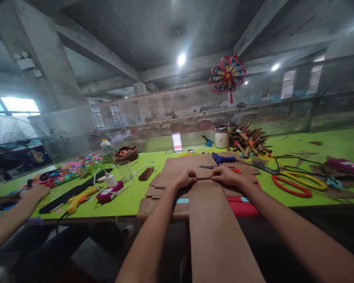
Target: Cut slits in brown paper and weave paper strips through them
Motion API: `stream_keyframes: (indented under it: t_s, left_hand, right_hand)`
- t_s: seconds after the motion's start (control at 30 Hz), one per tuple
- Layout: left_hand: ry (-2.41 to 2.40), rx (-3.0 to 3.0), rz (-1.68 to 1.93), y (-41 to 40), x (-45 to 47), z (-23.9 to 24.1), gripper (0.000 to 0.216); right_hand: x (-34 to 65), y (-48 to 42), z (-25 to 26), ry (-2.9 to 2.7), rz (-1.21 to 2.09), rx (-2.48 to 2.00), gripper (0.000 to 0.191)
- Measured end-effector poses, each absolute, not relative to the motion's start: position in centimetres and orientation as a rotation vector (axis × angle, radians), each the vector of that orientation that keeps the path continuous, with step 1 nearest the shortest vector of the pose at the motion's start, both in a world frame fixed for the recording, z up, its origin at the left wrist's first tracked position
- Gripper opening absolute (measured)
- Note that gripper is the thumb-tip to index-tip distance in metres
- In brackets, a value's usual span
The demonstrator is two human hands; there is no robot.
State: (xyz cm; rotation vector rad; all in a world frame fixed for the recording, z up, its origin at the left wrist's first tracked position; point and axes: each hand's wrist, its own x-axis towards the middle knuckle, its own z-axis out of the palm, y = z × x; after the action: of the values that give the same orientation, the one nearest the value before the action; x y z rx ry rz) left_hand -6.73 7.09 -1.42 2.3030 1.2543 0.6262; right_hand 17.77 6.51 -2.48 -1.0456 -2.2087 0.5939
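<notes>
The left hand (185,177) and right hand (226,175) pinch the far edge of a long brown cardboard strip (215,228), short of the blue glue gun (222,158); only that edge seems folded, the rest flat.

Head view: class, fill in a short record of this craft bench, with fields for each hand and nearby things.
left hand: pinches far end of cardboard strip
right hand: pinches same end, close beside left
cardboard strip: lies over flat cardboard pieces, overhangs green table toward camera
behind hands: blue glue gun
far left: another person's hand at table
</notes>
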Motion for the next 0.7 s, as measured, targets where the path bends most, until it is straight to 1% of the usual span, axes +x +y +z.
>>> stream_keyframes:
  t_s: [0.27, 0.53, 0.7]
  left_hand:
    - [1.284, 2.342, 0.664, 6.7, -6.4, -1.0, 0.014]
    - [1.245, 2.374, 0.668, 7.7, -4.6, -1.8, 0.025]
    - [1.245, 2.425, 0.702, 7.8, -4.5, -1.9, 0.023]
  right_hand:
    - [17.5, 6.2, -2.4, -2.192, 0.511, -1.098, 0.01]
    - [16.5, 5.8, -2.6, -2.262, 0.401, -1.026, 0.014]
    - [16.0, 6.0, -2.9, -2.303, 0.315, -0.973, 0.016]
